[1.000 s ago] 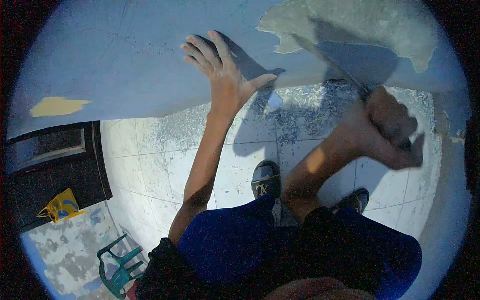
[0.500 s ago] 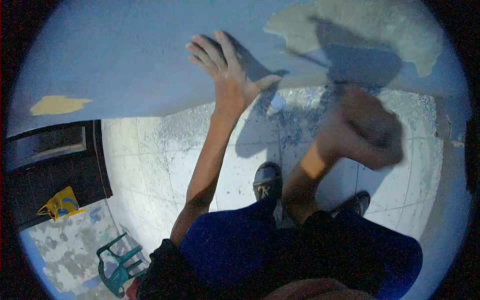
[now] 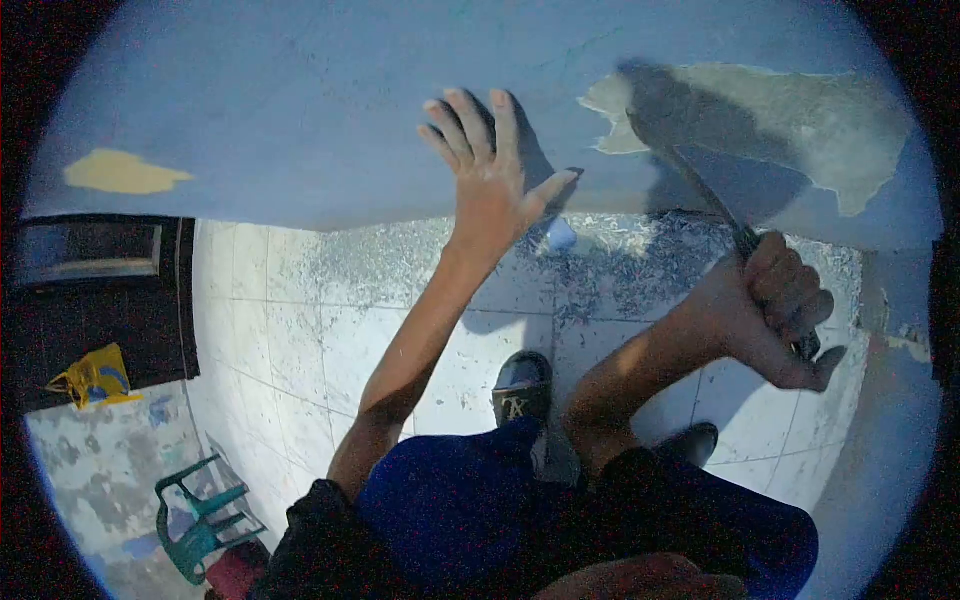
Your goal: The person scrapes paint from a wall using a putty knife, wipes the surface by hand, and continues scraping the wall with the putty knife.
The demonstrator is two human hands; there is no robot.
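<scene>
My left hand [image 3: 490,178] presses flat on the blue painted wall [image 3: 290,120], fingers and thumb spread. In my right hand [image 3: 782,315] the fingers are wrapped round the handle of a long knife-like scraper [image 3: 703,188]. Its narrow blade points up and left, with the tip overlapping the left part of a bare, peeled patch [image 3: 855,130] of the wall. The hand's shadow falls across that patch. Paint flakes [image 3: 620,270] are scattered along the foot of the wall below both hands.
My shoe [image 3: 522,390] stands on white floor tiles [image 3: 380,345]. A pale lump [image 3: 560,235] lies among the flakes. At left are a dark door [image 3: 110,330], a yellow bag [image 3: 95,377] and a green plastic chair [image 3: 195,535]. A yellowish patch [image 3: 120,172] marks the wall.
My right hand, blurred before, is now sharper, lower and farther right, and the scraper shows clearly. My left hand appears slightly right and lower as the whole view has shifted.
</scene>
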